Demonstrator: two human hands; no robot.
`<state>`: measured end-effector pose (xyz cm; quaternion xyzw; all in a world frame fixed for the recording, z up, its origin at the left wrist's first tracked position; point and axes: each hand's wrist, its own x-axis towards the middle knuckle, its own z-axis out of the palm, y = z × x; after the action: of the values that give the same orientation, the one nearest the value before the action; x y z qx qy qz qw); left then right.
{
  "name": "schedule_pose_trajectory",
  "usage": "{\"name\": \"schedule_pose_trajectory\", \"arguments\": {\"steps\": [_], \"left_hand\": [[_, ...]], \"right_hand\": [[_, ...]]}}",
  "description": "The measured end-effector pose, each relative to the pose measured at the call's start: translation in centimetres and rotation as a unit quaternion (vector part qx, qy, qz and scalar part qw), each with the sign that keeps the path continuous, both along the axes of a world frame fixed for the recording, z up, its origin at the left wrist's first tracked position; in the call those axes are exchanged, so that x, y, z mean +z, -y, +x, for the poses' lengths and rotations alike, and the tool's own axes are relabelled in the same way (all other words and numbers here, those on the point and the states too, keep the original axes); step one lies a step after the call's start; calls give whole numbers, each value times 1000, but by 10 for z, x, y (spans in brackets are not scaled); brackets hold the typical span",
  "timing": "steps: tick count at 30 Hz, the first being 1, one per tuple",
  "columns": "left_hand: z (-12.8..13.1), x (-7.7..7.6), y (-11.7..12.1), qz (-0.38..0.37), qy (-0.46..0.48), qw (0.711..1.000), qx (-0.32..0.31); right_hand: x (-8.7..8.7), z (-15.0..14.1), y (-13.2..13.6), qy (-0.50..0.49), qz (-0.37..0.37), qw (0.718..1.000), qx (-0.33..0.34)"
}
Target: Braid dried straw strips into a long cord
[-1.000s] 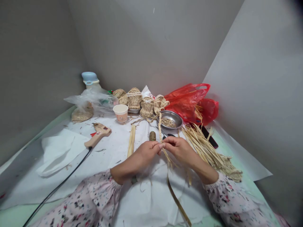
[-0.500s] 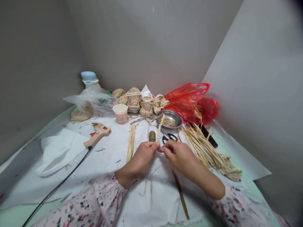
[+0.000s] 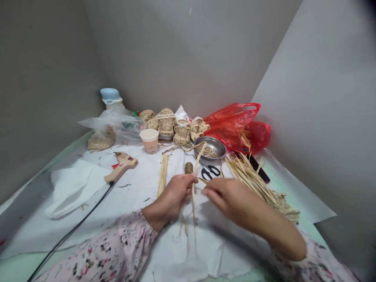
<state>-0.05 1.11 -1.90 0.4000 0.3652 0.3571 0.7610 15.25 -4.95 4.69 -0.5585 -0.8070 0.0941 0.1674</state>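
Note:
A pale straw braid [image 3: 199, 156] runs down from the metal bowl into the fingertips of my left hand [image 3: 179, 192], which pinches its lower end. Loose strands [image 3: 193, 207] dangle below that grip over the white sheet. To its right, my right hand [image 3: 226, 194] is closed on a flat straw strip [image 3: 203, 180] that stretches across from the pinched end. The rest of this strip is hidden behind the right hand and forearm. Just beyond my left hand stands a spool of thread [image 3: 188, 168], partly covered. Black-handled scissors [image 3: 210, 172] lie past my right hand.
A hot glue gun [image 3: 125, 166] with a black cord lies left, near a paper cup [image 3: 149, 140]. Woven straw pieces [image 3: 166, 121] stand at the back beside a metal bowl [image 3: 222, 147] and red plastic bags [image 3: 232, 125]. A straw bundle [image 3: 252, 180] lies right.
My right hand has drawn away to the right with the straw strip, which is now pulled sideways. My left hand keeps its pinch on the braid, and loose strands now show below it.

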Motion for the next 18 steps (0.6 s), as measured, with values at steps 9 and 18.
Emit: {"name": "schedule_pose_trajectory", "arguments": {"steps": [9,18], "left_hand": [[-1,-3,-1,18,-38,999,-20],[-2,-4,-2,-1,-24,1000,-9]], "right_hand": [[-32,59,-56,85,-1,968,-236],[-54,60,-66,79,-49,958,-272]]}}
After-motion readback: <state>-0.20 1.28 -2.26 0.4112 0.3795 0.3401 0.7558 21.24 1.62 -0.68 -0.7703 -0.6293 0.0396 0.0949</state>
